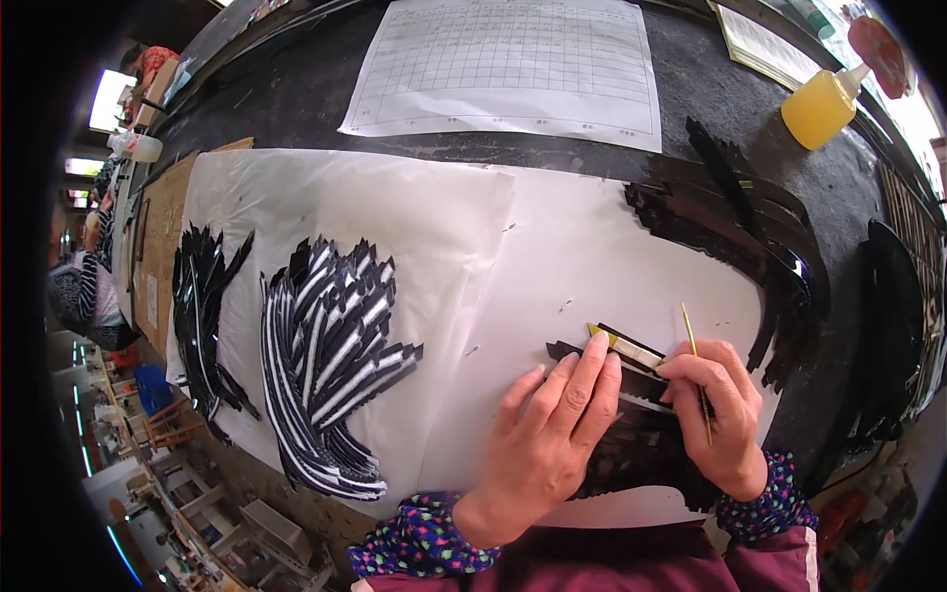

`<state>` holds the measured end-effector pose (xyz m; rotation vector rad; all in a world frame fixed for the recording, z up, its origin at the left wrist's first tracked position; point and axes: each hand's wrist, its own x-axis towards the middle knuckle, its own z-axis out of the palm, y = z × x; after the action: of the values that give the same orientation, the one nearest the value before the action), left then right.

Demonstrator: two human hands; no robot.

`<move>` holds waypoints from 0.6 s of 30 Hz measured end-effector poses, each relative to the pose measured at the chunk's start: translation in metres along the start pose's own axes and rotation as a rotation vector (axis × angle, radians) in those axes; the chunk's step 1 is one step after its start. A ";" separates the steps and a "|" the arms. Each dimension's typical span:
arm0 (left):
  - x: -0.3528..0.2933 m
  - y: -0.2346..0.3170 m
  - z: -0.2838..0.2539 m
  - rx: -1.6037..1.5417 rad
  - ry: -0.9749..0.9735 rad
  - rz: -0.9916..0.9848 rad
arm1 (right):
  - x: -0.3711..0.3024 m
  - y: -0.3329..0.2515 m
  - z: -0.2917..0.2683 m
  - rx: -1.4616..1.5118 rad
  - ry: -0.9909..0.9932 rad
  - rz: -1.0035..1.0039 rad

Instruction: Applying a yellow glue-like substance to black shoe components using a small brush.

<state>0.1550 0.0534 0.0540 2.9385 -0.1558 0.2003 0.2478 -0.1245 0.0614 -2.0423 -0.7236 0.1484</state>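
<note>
My left hand [552,434] lies with its fingers stretched out. Its fingertips press on a dark jagged-ended strip, beside a small yellow-green tip [598,332] and a pale band [636,351]. My right hand [718,405] is closed around a thin golden stick [692,350], which points up and away. Its thumb and index finger also touch the right end of the pale band. Below the hands lies a pile of dark strips [646,459], partly covered by them. White sheets [444,296] spread underneath.
Fanned black strips with white bands [340,335] lie left of my hands, beside more black strips [202,326]. Glossy black strips [779,227] pile at the far right. Beyond are a gridded paper [503,69] and a yellow squeeze bottle [821,109]. Another person [94,266] is at far left.
</note>
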 end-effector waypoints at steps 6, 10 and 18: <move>-0.002 0.001 0.000 -0.011 0.030 -0.024 | 0.000 -0.001 0.000 -0.001 -0.008 -0.001; 0.000 0.001 0.001 -0.023 0.032 -0.031 | 0.000 -0.001 -0.001 -0.006 -0.020 0.010; 0.000 0.000 0.003 -0.092 0.031 -0.049 | 0.002 -0.005 -0.012 -0.104 -0.096 -0.032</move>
<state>0.1556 0.0529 0.0516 2.8431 -0.0860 0.2249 0.2517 -0.1304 0.0731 -2.1325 -0.8393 0.1951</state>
